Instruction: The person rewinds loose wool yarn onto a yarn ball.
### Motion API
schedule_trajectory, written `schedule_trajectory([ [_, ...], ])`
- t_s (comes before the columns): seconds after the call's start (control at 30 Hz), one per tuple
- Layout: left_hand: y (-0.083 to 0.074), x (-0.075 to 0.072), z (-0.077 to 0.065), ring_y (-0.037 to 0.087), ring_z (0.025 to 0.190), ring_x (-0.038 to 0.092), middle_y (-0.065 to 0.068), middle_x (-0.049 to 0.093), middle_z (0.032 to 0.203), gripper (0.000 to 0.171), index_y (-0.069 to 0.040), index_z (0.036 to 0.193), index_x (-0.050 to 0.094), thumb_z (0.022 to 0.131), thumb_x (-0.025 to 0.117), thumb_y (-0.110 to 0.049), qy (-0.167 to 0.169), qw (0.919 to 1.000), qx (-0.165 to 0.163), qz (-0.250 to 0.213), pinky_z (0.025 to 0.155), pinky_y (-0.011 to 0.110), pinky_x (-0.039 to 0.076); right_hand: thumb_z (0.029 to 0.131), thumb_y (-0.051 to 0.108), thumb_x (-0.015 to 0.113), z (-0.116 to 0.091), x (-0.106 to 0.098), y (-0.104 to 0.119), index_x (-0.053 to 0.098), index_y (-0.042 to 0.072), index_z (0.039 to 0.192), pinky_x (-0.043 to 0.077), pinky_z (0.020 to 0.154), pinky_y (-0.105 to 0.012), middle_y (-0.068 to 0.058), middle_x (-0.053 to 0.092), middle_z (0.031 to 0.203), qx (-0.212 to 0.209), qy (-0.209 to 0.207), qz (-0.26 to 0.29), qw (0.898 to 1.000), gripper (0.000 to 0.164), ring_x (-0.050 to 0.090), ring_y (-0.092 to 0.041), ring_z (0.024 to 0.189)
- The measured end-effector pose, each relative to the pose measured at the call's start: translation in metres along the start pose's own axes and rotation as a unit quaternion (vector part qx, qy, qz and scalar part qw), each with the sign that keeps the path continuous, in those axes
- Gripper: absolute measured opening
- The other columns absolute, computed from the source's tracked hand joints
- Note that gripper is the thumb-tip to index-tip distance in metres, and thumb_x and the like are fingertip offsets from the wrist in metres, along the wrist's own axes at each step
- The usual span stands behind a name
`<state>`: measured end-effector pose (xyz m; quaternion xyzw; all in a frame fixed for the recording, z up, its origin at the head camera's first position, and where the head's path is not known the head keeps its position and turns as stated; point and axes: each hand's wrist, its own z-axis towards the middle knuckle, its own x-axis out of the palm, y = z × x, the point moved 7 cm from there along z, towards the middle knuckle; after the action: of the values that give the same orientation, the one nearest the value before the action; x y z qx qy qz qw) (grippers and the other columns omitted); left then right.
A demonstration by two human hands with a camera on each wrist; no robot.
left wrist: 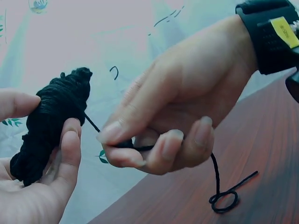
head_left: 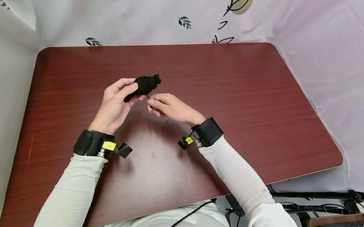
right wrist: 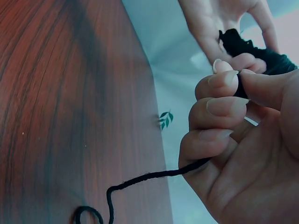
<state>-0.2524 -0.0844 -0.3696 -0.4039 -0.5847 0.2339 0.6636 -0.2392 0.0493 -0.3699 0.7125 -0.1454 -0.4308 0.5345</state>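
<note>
A wound bundle of black cord (head_left: 146, 84) is held above the table by my left hand (head_left: 113, 105), its fingers and thumb around one end. In the left wrist view the bundle (left wrist: 56, 112) is long, with turns wrapped across its middle. Close on its right, my right hand (head_left: 172, 109) pinches the strand that leaves the bundle between thumb and forefinger. The strand runs on through the curled fingers. Its loose tail (right wrist: 145, 178) hangs below the right hand, with a small loop (left wrist: 224, 201) near the end.
A reddish-brown wooden table (head_left: 258, 116) lies beneath both hands. White curtain cloth (head_left: 135, 8) with leaf prints surrounds its back and sides. Each wrist wears a black strap (head_left: 208, 131) with a small camera. Cables and a keyboard (head_left: 352, 224) sit below the right front edge.
</note>
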Motion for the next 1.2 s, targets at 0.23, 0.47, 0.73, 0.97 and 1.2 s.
schedule_trajectory([
  [0.23, -0.006, 0.003, -0.002, 0.021, 0.086, 0.06, 0.013, 0.053, 0.114, 0.014, -0.002, 0.104, 0.061, 0.092, 0.065, -0.008, 0.034, 0.9988, 0.014, -0.033, 0.076, 0.025, 0.055, 0.106, 0.024, 0.038, 0.002, -0.001, -0.01, 0.058, -0.003, 0.096, 0.036, 0.053, -0.024, -0.004, 0.048, 0.07, 0.01, 0.005, -0.002, 1.0, 0.035, 0.04, -0.015, 0.056],
  [0.47, -0.007, 0.02, -0.011, 0.019, 0.089, 0.062, 0.01, 0.064, 0.104, 0.016, -0.003, 0.108, 0.063, 0.095, 0.055, 0.0, 0.168, 0.9851, 0.007, 0.033, 0.078, 0.027, 0.055, 0.105, 0.024, 0.041, 0.002, -0.006, -0.018, 0.056, 0.001, 0.093, 0.032, 0.05, -0.025, -0.004, 0.046, 0.069, 0.042, 0.004, 0.024, 0.999, 0.031, 0.037, -0.014, 0.053],
  [0.73, -0.001, 0.016, -0.014, 0.017, 0.091, 0.064, 0.007, 0.068, 0.101, 0.018, -0.005, 0.107, 0.065, 0.089, 0.067, -0.008, 0.155, 0.9408, -0.035, 0.299, 0.079, 0.028, 0.055, 0.104, 0.02, 0.044, -0.002, -0.026, -0.009, 0.058, 0.007, 0.093, 0.035, 0.055, -0.025, -0.004, 0.048, 0.072, 0.055, -0.005, 0.015, 0.998, 0.022, 0.04, -0.015, 0.059],
  [0.97, 0.001, 0.01, -0.01, 0.017, 0.089, 0.065, 0.006, 0.069, 0.102, 0.018, -0.01, 0.105, 0.066, 0.088, 0.069, -0.015, 0.1, 0.9017, -0.038, 0.419, 0.079, 0.035, 0.056, 0.104, 0.024, 0.044, -0.006, -0.033, 0.003, 0.058, 0.005, 0.092, 0.033, 0.057, -0.024, -0.003, 0.046, 0.072, 0.06, 0.017, 0.009, 0.998, 0.025, 0.038, -0.016, 0.062],
  [1.2, 0.001, 0.004, -0.006, 0.017, 0.088, 0.066, 0.006, 0.07, 0.1, 0.017, -0.012, 0.102, 0.067, 0.087, 0.071, -0.019, 0.039, 0.8792, -0.028, 0.474, 0.074, 0.027, 0.051, 0.104, 0.03, 0.045, -0.009, -0.034, 0.014, 0.056, -0.001, 0.093, 0.032, 0.06, -0.025, -0.002, 0.042, 0.07, 0.05, -0.003, 0.012, 0.999, 0.034, 0.035, -0.015, 0.061],
])
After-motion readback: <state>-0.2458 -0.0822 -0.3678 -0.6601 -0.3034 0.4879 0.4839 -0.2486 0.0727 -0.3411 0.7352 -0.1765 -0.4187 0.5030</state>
